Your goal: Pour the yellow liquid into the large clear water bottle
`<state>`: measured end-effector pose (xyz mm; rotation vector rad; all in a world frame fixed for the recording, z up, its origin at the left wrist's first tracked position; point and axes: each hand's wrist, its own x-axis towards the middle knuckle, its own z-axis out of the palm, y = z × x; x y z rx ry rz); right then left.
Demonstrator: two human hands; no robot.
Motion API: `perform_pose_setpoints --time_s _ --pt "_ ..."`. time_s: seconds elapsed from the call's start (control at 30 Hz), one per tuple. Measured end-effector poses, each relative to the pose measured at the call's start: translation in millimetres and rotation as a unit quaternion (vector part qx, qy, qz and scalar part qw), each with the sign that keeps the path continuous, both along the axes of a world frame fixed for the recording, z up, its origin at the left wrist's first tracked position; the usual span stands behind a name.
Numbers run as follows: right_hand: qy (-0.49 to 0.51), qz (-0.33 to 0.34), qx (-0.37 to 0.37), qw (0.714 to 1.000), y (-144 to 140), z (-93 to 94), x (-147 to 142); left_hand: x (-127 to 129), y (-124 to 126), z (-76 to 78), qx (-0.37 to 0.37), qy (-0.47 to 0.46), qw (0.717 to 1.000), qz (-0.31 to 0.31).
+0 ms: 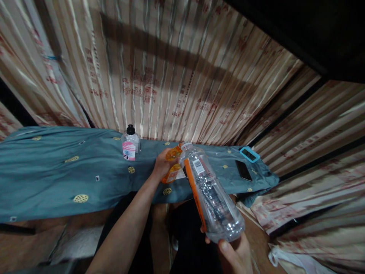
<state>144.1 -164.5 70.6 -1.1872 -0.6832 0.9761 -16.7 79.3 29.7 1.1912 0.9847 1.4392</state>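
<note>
My left hand (163,164) is closed around a smaller bottle of see-through orange plastic (173,173), held over the cloth-covered surface. A large clear plastic bottle (212,190) with an orange label and a barcode is in my right hand (235,253), which grips it at the base. This large bottle lies tilted, its uncapped neck pointing up and away, right by the top of the orange bottle. Whether the two mouths touch I cannot tell. The large bottle looks see-through with no visible liquid level.
A clear bottle with a black cap and pink label (129,146) stands left on the teal patterned cloth (105,167). To the right lie a dark phone (243,170) and a blue-framed device (249,154). Pleated curtains (171,76) hang behind and at right. A white strap (293,260) lies lower right.
</note>
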Motion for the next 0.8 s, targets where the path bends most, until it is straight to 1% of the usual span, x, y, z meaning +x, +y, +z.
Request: perform_pose_setpoints --time_s 0.17,0.3,0.5,0.6,0.73,0.8 --pt "-0.003 0.012 -0.001 1.0 -0.4 -1.3 3.5 -0.5 -1.2 2.0 -0.005 0.002 1.0 -0.002" --pt "0.006 0.018 0.003 1.0 -1.9 1.0 2.9 -0.5 -0.7 0.3 -0.003 -0.001 1.0 -0.008" --pt "-0.01 0.017 -0.001 1.0 -5.2 5.7 1.4 -0.6 -0.5 -0.3 0.007 0.012 1.0 -0.009" --pt "-0.021 0.009 -0.013 1.0 -6.0 9.8 -0.5 -0.9 -1.0 0.5 0.005 0.022 1.0 -0.009" --pt "-0.014 -0.004 -0.011 1.0 -6.2 15.8 -5.5 -2.2 -0.7 1.6 0.012 0.046 0.999 0.001" --pt "-0.015 -0.007 -0.015 1.0 -6.3 17.6 -7.1 -2.9 0.0 2.1 0.014 0.043 0.999 0.002"
